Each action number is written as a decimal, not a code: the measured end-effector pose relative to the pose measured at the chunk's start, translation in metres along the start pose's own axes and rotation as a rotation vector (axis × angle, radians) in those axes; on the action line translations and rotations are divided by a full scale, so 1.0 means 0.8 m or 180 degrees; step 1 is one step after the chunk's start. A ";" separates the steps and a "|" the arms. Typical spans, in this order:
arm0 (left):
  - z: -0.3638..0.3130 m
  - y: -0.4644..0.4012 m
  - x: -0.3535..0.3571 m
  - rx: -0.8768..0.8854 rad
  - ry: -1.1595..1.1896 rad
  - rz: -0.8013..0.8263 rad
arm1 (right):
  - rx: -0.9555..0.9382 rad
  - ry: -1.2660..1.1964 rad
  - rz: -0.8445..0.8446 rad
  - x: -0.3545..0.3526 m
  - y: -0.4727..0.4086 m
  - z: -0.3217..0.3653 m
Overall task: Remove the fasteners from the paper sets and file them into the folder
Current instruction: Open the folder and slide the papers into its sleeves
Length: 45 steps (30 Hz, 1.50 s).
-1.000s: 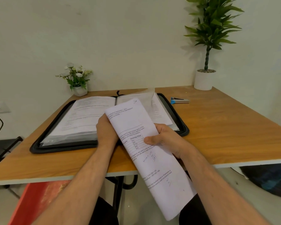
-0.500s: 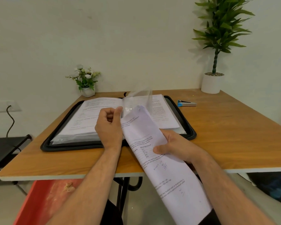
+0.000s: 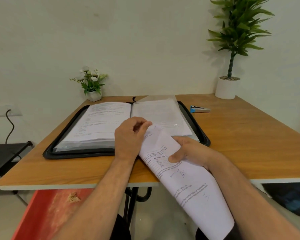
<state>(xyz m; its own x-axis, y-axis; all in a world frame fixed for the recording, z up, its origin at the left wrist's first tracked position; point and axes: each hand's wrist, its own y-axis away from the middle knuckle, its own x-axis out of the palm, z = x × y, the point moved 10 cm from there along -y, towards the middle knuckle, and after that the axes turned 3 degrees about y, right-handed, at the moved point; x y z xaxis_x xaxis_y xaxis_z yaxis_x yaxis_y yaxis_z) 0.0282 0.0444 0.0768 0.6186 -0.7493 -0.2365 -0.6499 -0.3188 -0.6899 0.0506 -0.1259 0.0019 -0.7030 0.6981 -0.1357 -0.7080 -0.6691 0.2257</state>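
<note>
A black zip folder (image 3: 48, 153) lies open on the wooden table, its clear sleeves filled with printed pages. A curled set of printed paper (image 3: 185, 179) slants from the folder's near right corner down over the table edge. My right hand (image 3: 190, 153) grips this paper set around its middle. My left hand (image 3: 130, 135) pinches the set's top corner with thumb and fingers; whether a fastener sits there is hidden. One clear sleeve (image 3: 159, 108) on the folder's right half lies almost flat.
A blue and silver staple remover (image 3: 199, 109) rests on the table (image 3: 249, 135) right of the folder. A small white-flower pot (image 3: 93, 94) stands at the back left, a tall green plant in a white pot (image 3: 227, 87) at the back right. A red surface (image 3: 47, 213) lies below the table.
The clear sleeve that stood raised on the right half has come down nearly flat. My left hand moved right onto the paper set's top corner. The paper set has sunk lower towards the table.
</note>
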 end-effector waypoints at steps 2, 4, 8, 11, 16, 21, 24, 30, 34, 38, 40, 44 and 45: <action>0.002 -0.001 -0.008 -0.0033 0.0015 -0.0182 | 0.0020 -0.0198 -0.0034 -0.008 0.001 -0.002; 0.005 0.000 -0.017 -0.0045 0.0014 -0.0341 | -0.0025 -0.0402 -0.0131 -0.020 0.002 -0.005; -0.002 -0.001 0.000 0.0204 -0.0316 -0.0007 | -0.0102 -0.1428 -0.0571 -0.039 0.014 -0.010; -0.007 0.000 0.016 0.0300 -0.0421 0.0253 | 0.0086 -0.1564 -0.0757 -0.043 0.019 -0.010; -0.007 0.005 0.034 0.0358 -0.0422 0.0640 | -0.0055 -0.1063 -0.0867 -0.037 0.013 -0.007; -0.005 0.006 0.043 0.0364 -0.0326 0.0795 | -0.0734 -0.1524 0.0607 -0.005 0.025 0.017; -0.008 0.006 0.051 0.0427 -0.0364 0.0867 | -0.0746 -0.1419 0.0943 0.004 0.028 0.026; -0.011 0.001 0.051 0.0487 -0.0442 0.0869 | -0.0447 -0.0837 -0.0243 -0.012 0.010 0.014; -0.005 0.002 0.054 0.0439 -0.0423 0.0910 | -0.0247 -0.0638 -0.1670 -0.045 0.008 0.005; -0.001 0.004 0.057 0.0358 -0.0434 0.1008 | -0.0248 -0.0700 -0.2198 -0.052 0.010 -0.002; 0.000 0.005 0.060 0.0330 -0.0493 0.1048 | -0.0347 -0.0651 -0.2120 -0.047 0.009 -0.001; -0.002 0.002 0.055 0.0301 -0.0365 0.0969 | -0.0672 -0.0726 -0.1535 -0.032 0.013 0.007; -0.003 0.000 0.053 0.0299 -0.0332 0.0921 | -0.0761 -0.0722 -0.1229 -0.023 0.012 0.013</action>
<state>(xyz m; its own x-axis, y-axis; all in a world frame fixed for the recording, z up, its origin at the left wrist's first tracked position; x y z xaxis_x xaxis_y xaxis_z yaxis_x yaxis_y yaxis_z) 0.0532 0.0116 0.0682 0.4591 -0.7359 -0.4977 -0.7648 -0.0424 -0.6428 0.0572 -0.1425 0.0163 -0.3736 0.9261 0.0534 -0.9276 -0.3725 -0.0304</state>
